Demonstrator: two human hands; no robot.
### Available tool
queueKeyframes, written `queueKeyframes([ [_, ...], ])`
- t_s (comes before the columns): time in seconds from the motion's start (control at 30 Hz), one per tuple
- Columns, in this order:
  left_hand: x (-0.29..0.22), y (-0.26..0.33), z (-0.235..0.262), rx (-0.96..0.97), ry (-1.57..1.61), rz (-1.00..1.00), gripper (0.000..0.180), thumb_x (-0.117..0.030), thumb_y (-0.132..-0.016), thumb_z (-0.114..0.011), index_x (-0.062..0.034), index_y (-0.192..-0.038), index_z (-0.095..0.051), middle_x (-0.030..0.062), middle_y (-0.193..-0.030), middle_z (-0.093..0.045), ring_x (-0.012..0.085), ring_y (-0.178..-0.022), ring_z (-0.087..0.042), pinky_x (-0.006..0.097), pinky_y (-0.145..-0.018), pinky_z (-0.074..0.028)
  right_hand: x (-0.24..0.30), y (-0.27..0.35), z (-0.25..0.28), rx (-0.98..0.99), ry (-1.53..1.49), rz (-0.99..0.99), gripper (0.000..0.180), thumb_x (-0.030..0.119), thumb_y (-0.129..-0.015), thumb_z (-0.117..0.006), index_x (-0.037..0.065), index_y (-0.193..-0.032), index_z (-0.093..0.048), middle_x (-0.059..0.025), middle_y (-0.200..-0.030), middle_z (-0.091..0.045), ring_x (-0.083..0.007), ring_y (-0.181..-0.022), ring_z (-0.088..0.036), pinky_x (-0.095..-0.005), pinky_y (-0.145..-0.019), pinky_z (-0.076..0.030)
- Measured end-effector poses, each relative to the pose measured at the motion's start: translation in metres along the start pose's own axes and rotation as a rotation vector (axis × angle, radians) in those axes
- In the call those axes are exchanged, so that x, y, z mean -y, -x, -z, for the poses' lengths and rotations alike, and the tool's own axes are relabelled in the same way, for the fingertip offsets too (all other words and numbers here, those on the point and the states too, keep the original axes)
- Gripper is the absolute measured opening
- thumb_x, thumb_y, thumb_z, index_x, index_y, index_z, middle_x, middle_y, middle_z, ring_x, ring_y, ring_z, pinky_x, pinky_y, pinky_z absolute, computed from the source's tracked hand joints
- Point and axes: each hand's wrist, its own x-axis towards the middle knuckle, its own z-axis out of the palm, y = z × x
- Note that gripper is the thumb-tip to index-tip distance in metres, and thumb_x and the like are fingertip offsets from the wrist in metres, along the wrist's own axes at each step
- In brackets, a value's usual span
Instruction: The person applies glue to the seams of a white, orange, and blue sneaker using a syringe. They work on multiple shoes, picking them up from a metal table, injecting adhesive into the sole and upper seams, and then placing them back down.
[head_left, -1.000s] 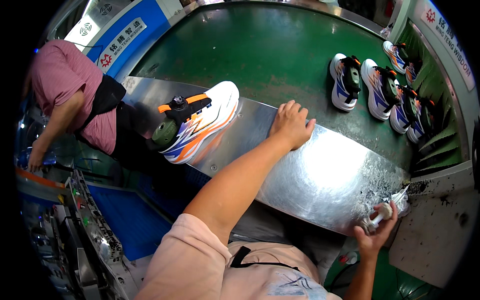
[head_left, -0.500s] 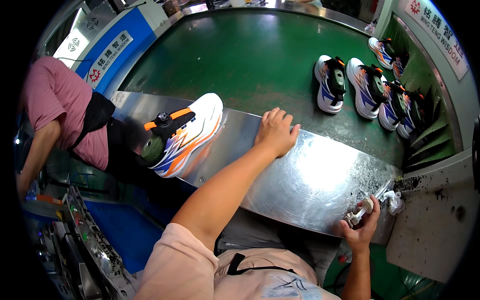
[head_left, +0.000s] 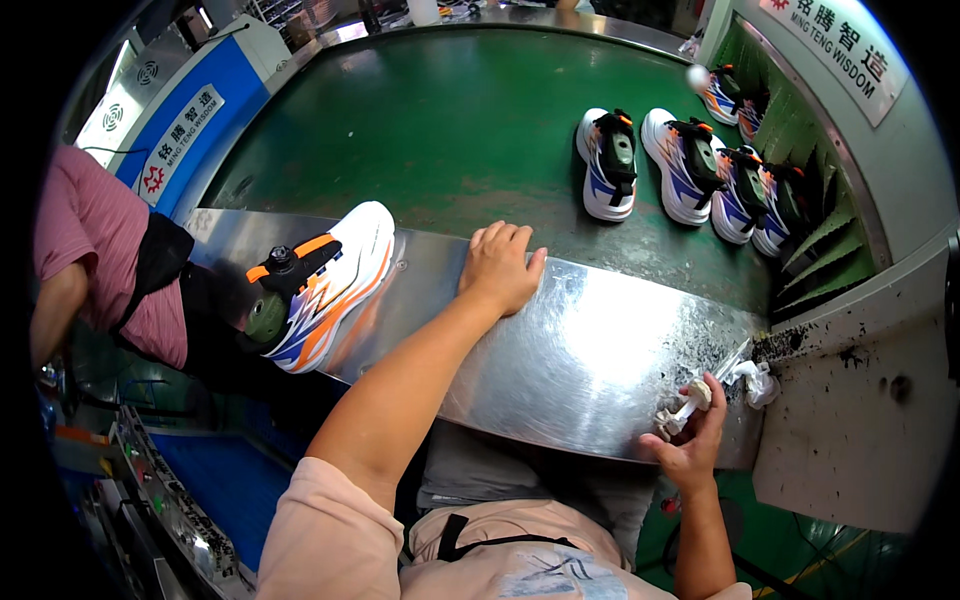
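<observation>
My left hand (head_left: 503,266) lies on the shiny metal ledge (head_left: 560,370) at the belt's near edge, palm down, fingers stretched out and holding nothing. My right hand (head_left: 690,445), low at the ledge's right end, has its fingers curled round a short white rod with lumpy greyish ends (head_left: 688,406). Crumpled white material (head_left: 758,384) lies just beyond it. A white, orange and purple sneaker (head_left: 335,285) sits on the ledge left of my left hand. A dark green insert (head_left: 267,317) fills its heel opening.
Several matching sneakers (head_left: 607,165) stand on the green conveyor belt (head_left: 430,120), by the strip curtain (head_left: 840,240) of a grey machine (head_left: 850,420) at the right. A person in a pink shirt (head_left: 115,240) is at the left, near a blue and white machine (head_left: 200,125).
The view has turned slightly right, so most things appear farther left. Both hands keep about the same places on the ledge, and the right one still holds the white rod.
</observation>
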Motion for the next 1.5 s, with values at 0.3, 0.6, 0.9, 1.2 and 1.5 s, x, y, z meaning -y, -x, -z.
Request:
queueKeyframes([
  [0.3, 0.002, -0.001, 0.002, 0.038, -0.023, -0.034, 0.034, -0.032, -0.091, -0.056, -0.0015, -0.099, -0.068, 0.0135, -0.113, -0.063, 0.0284, -0.116, -0.052, 0.042, -0.103, -0.035, 0.001, -0.006, 0.005, 0.062, 0.052, 0.022, 0.103, 0.057, -0.065, -0.083, 0.001, -0.139, -0.039, -0.0055, -0.109, -0.058, -0.0079, -0.079, -0.051, -0.0214, -0.066, -0.042],
  [0.6, 0.003, -0.002, -0.001, -0.022, -0.013, -0.034, 0.027, -0.027, -0.085, -0.063, -0.0024, -0.093, -0.068, 0.0130, -0.108, -0.066, 0.0303, -0.112, -0.057, 0.043, -0.098, -0.041, -0.004, -0.010, 0.003, 0.072, -0.026, 0.087, 0.088, 0.055, -0.077, -0.076, 0.001, -0.137, -0.042, -0.0031, -0.103, -0.059, -0.0032, -0.068, -0.047, -0.0171, -0.056, -0.037],
  [0.9, 0.042, 0.000, 0.067, 0.004, -0.098, -0.200, 0.034, -0.028, -0.076, -0.071, -0.0075, -0.103, -0.068, 0.0148, -0.118, -0.061, 0.0333, -0.117, -0.053, 0.047, -0.099, -0.040, 0.005, -0.011, 0.003, 0.086, -0.030, 0.030, 0.069, 0.043, -0.082, -0.075, 0.002, -0.132, -0.049, -0.0043, -0.099, -0.060, -0.0037, -0.065, -0.051, -0.0183, -0.056, -0.041],
  [1.2, 0.130, 0.024, 0.254, 0.510, -0.205, 0.577, 0.087, -0.039, -0.057, -0.085, 0.0024, -0.128, -0.057, 0.0213, -0.117, -0.064, 0.0298, -0.101, -0.064, 0.034, -0.091, -0.048, 0.000, -0.011, 0.002, 0.084, -0.012, 0.068, 0.067, 0.041, -0.083, -0.076, 0.002, -0.131, -0.050, -0.0032, -0.098, -0.060, -0.0034, -0.066, -0.049, -0.0176, -0.058, -0.040],
  [1.5, 0.057, -0.007, 0.223, 0.515, 0.420, 0.772, 0.057, -0.031, -0.090, -0.053, -0.0082, -0.141, -0.044, 0.0098, -0.097, -0.065, 0.0126, -0.065, -0.064, 0.025, -0.034, -0.045, 0.006, -0.013, 0.006, 0.089, 0.054, 0.036, 0.058, 0.024, -0.081, -0.075, 0.004, -0.130, -0.051, -0.0034, -0.099, -0.060, -0.0040, -0.067, -0.050, -0.0178, -0.059, -0.040],
])
